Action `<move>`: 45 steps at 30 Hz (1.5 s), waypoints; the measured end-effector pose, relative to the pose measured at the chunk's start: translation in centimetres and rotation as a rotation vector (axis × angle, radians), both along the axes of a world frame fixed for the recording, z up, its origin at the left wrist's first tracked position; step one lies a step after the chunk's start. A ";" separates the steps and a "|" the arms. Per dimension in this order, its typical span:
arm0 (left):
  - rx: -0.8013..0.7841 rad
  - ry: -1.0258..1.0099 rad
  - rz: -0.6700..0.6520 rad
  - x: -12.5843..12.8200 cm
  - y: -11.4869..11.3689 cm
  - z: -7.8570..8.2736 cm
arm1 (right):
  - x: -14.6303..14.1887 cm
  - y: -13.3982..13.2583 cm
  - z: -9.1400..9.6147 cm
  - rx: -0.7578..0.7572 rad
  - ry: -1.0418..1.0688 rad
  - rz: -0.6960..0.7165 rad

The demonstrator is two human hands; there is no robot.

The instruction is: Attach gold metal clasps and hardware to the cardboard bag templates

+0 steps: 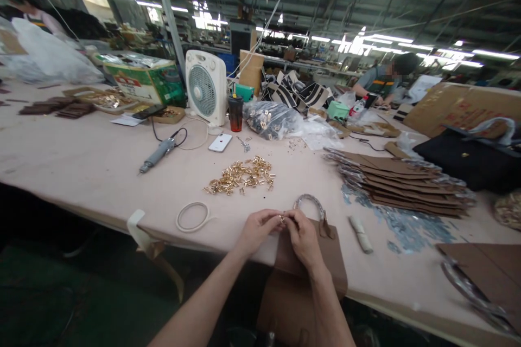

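Observation:
Fingertips of my left hand (260, 227) and my right hand (300, 232) meet in a pinch around a small gold metal fitting (281, 219). Its exact shape is too small to make out. Beneath my right hand lies a brown bag panel (334, 260) with a plastic-wrapped round handle (311, 199); the panel hangs over the table's front edge. Beyond my hands is a loose pile of gold metal fittings (242, 176). To the left of them a roll of white tape (193, 217) lies flat.
A stack of brown bag panels (407, 181) stands at the right, near a rolled cloth (360, 234). Further left are a grey electric screwdriver (157, 155), a phone (220, 142), a fan (206, 87) and a dark cup (235, 113). A person (378, 81) works across the table.

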State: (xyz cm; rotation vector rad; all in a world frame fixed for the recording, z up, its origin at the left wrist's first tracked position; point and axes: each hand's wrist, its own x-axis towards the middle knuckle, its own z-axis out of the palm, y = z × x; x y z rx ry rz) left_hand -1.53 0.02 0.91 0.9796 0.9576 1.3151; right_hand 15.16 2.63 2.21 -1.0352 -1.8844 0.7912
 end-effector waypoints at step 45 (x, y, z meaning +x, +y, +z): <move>0.127 0.043 0.005 0.0 -0.2 -0.6 | 0.4 -2.4 -1.0 0.230 0.120 -0.105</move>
